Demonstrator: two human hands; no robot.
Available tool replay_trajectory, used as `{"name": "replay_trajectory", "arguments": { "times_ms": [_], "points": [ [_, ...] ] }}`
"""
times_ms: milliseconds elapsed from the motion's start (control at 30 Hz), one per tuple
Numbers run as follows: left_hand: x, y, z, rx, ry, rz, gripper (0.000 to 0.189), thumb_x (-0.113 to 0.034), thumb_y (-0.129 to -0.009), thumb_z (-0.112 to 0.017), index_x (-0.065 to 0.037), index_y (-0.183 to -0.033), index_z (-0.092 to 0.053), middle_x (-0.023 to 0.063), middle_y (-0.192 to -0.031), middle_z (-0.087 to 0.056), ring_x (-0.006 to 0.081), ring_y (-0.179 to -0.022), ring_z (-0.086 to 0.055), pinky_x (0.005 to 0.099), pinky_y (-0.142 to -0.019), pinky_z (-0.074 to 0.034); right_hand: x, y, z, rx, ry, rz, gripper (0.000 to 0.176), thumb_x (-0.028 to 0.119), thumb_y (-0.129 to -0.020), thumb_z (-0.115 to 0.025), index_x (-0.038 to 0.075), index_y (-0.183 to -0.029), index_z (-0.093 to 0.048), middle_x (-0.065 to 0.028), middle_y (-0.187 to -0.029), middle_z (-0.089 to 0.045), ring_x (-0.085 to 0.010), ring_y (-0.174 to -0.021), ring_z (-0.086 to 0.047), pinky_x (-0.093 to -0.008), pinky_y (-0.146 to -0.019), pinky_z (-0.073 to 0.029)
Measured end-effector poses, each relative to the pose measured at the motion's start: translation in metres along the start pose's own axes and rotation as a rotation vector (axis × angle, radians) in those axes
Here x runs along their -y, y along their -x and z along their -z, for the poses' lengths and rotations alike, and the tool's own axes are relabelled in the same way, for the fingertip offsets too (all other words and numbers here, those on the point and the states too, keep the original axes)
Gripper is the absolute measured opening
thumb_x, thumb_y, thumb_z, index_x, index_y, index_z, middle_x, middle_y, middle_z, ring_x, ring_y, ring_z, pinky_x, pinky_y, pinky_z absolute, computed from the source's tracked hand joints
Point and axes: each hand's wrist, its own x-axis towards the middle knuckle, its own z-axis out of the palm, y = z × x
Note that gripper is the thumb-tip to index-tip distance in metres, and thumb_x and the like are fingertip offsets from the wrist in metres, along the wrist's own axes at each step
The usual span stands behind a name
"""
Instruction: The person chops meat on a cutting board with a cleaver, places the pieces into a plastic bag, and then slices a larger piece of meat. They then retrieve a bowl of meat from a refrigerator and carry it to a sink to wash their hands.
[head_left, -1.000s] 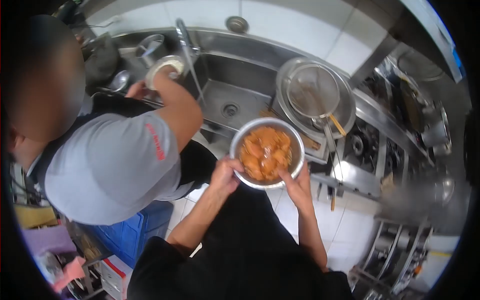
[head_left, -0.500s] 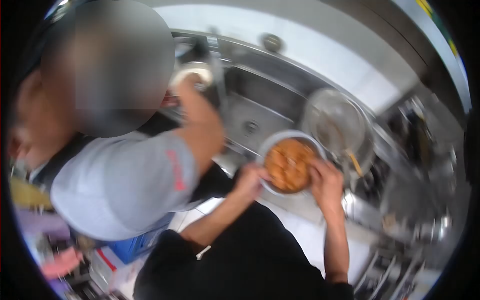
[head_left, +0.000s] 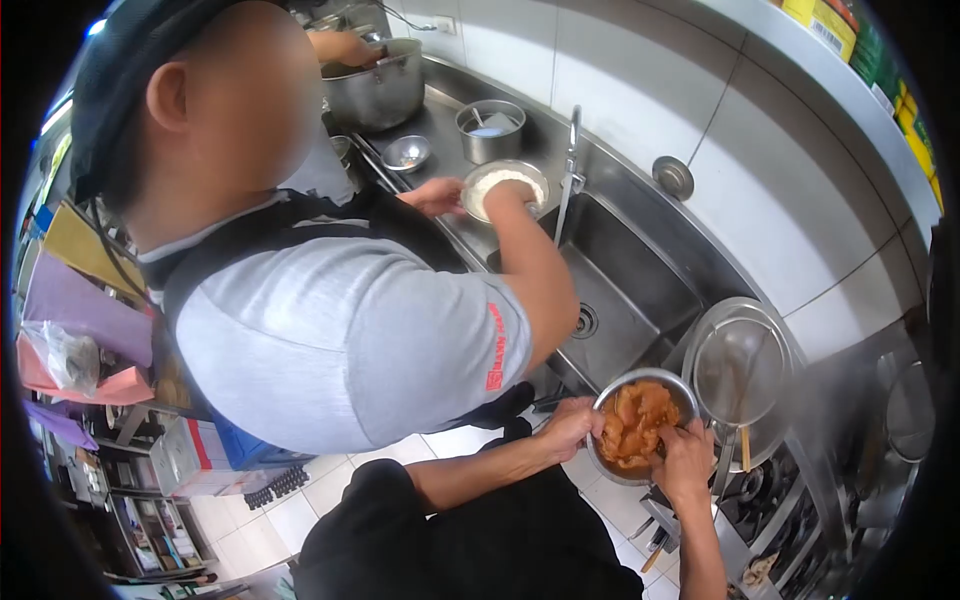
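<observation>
A metal bowl holds pieces of raw-looking meat coated in orange-brown marinade. My left hand is closed on the bowl's left rim, thumb at the edge. Over the right side of the bowl, my right hand has its fingers curled down into the meat; its fingertips are partly hidden there. The bowl is in front of my body, at the near corner of the steel sink. Right beside it sits a round mesh strainer with a wooden-coloured stick on it.
At my left stands a co-worker, one hand inside a bowl of white powder on the counter. Water runs from the tap into the sink. Stove burners lie to the right. A large pot stands at the back.
The view has shifted and sharpened, so the bowl and my hands appear lower and further right. Both hands stay at the bowl. The co-worker's hand is now in the white powder.
</observation>
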Motion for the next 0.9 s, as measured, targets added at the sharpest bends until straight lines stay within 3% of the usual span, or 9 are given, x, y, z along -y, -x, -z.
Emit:
{"name": "replay_trajectory", "arguments": {
  "times_ms": [133,267,400,433,500,600,733,867,900],
  "points": [
    [0.01,-0.005,0.003,0.014,0.108,-0.024,0.021,0.006,-0.054,-0.055,0.002,-0.074,-0.059,0.0057,-0.068,-0.054,0.0187,-0.06,-0.053,0.03,-0.054,-0.044,-0.003,0.0,-0.012,-0.021,-0.036,0.022,0.024,0.005,-0.058,-0.07,0.007,-0.081,-0.065,-0.0093,-0.077,-0.066,-0.0261,-0.087,-0.054,-0.04,-0.076,-0.038],
    [-0.002,-0.001,0.004,0.072,0.099,0.093,0.039,0.009,-0.055,-0.053,0.006,-0.093,-0.06,0.0117,-0.087,-0.062,0.0235,-0.075,-0.063,0.0332,-0.07,-0.054,-0.01,0.004,-0.02,0.044,-0.018,-0.001,0.018,0.005,-0.061,-0.066,0.007,-0.079,-0.063,-0.0084,-0.074,-0.066,-0.0251,-0.087,-0.055,-0.0395,-0.073,-0.038],
    [-0.006,0.002,0.001,0.077,0.125,0.1,0.038,0.01,-0.055,-0.051,0.006,-0.091,-0.062,0.0116,-0.084,-0.063,0.0223,-0.071,-0.062,0.0308,-0.064,-0.052,-0.008,0.002,-0.017,0.034,-0.022,-0.041,0.013,0.004,-0.06,-0.066,0.007,-0.073,-0.063,-0.0086,-0.07,-0.061,-0.0271,-0.079,-0.055,-0.0408,-0.073,-0.039],
    [-0.001,-0.001,0.003,0.078,0.155,0.077,0.038,0.011,-0.055,-0.051,0.006,-0.091,-0.062,0.0119,-0.085,-0.064,0.0223,-0.072,-0.062,0.0307,-0.065,-0.052,-0.009,0.002,-0.02,-0.055,-0.042,-0.002,0.012,0.003,-0.062,-0.064,0.007,-0.074,-0.063,-0.0082,-0.071,-0.061,-0.0267,-0.08,-0.054,-0.0401,-0.073,-0.039],
    [-0.008,0.005,0.0,0.076,0.128,0.062,0.046,0.011,-0.055,-0.051,0.007,-0.099,-0.059,0.0136,-0.091,-0.063,0.0245,-0.078,-0.063,0.0316,-0.071,-0.053,-0.009,0.002,-0.019,-0.143,-0.037,0.044,0.011,0.002,-0.065,-0.062,0.007,-0.075,-0.063,-0.0073,-0.078,-0.061,-0.0259,-0.083,-0.053,-0.0389,-0.072,-0.04],
    [-0.018,0.005,-0.007,0.108,0.129,-0.005,0.048,0.011,-0.055,-0.051,0.009,-0.103,-0.056,0.0154,-0.095,-0.063,0.0259,-0.084,-0.064,0.0339,-0.078,-0.053,-0.016,0.002,-0.013,-0.085,0.069,0.045,0.019,0.004,-0.065,-0.065,0.005,-0.084,-0.064,-0.0076,-0.093,-0.06,-0.0255,-0.091,-0.052,-0.0382,-0.075,-0.043],
    [-0.025,0.004,-0.008,0.146,0.093,0.009,0.049,0.007,-0.058,-0.049,0.007,-0.107,-0.055,0.016,-0.103,-0.063,0.0271,-0.091,-0.064,0.0361,-0.086,-0.051,-0.032,-0.006,0.01,-0.233,-0.113,0.08,0.017,0.002,-0.065,-0.063,0.003,-0.083,-0.066,-0.0082,-0.09,-0.06,-0.0243,-0.094,-0.051,-0.036,-0.081,-0.043],
    [-0.026,0.002,-0.007,0.145,0.088,-0.027,0.046,0.008,-0.058,-0.049,0.008,-0.103,-0.056,0.0154,-0.1,-0.063,0.0248,-0.088,-0.064,0.0347,-0.084,-0.052,-0.039,-0.005,0.025,-0.174,-0.199,0.105,0.022,0.001,-0.064,-0.064,0.003,-0.086,-0.069,-0.0056,-0.092,-0.061,-0.0241,-0.098,-0.048,-0.0364,-0.083,-0.042],
    [-0.028,0.005,-0.01,0.147,0.116,-0.033,0.043,0.011,-0.058,-0.049,0.008,-0.101,-0.056,0.0141,-0.096,-0.063,0.0229,-0.085,-0.063,0.0306,-0.078,-0.051,-0.037,-0.005,0.027,-0.1,-0.1,0.101,0.025,0.005,-0.063,-0.067,0.004,-0.087,-0.07,-0.0045,-0.092,-0.061,-0.0237,-0.097,-0.049,-0.0361,-0.082,-0.042]
  ]
}}
